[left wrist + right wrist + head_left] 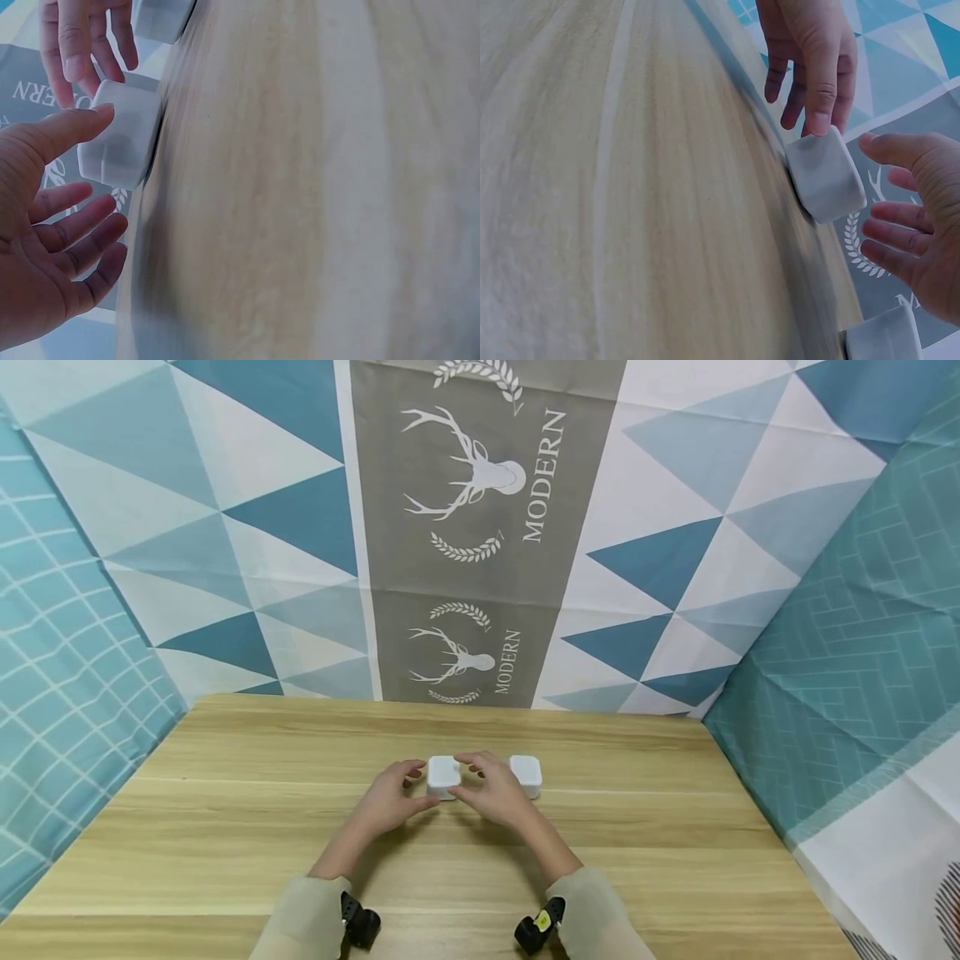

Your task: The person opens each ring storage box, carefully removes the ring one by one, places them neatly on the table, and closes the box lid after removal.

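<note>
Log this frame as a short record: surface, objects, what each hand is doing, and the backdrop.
surface: wooden table
objects: two white rounded boxes side by side, apart
left box: between both hands, resting on the table
right box: untouched, just beyond the right hand
left hand: thumb tip on the left box, other fingers spread and relaxed
right hand: fingertips at the left box's other side
backdrop: triangle-patterned cloth with a grey deer panel

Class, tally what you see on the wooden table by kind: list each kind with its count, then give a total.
White rounded boxes: 2, one between the hands, one to its right
Hands: 2, left hand and right hand
Total: 4
</note>
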